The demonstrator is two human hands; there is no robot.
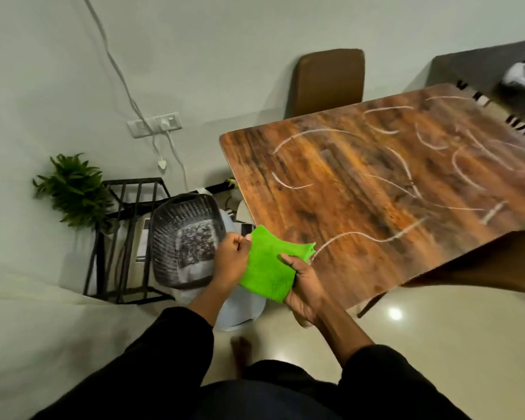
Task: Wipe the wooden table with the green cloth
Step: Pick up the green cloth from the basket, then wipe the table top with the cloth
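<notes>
A bright green cloth (pixel 267 266) is held in the air just off the near left corner of the wooden table (pixel 361 183). My left hand (pixel 229 259) pinches the cloth's upper left edge. Under the cloth's right side, my right hand (pixel 303 283) grips it with the thumb on top. The tabletop is dark brown wood covered with several curved white streaks. The cloth hangs apart from the table surface; one corner of it points toward the table edge.
A brown chair (pixel 328 80) stands at the table's far side. Left of the table are a dark plastic basket (pixel 184 241), a black metal rack (pixel 125 237) and a green plant (pixel 73 192). Cables hang from a wall socket (pixel 155 124). A grey sofa (pixel 479 66) is at far right.
</notes>
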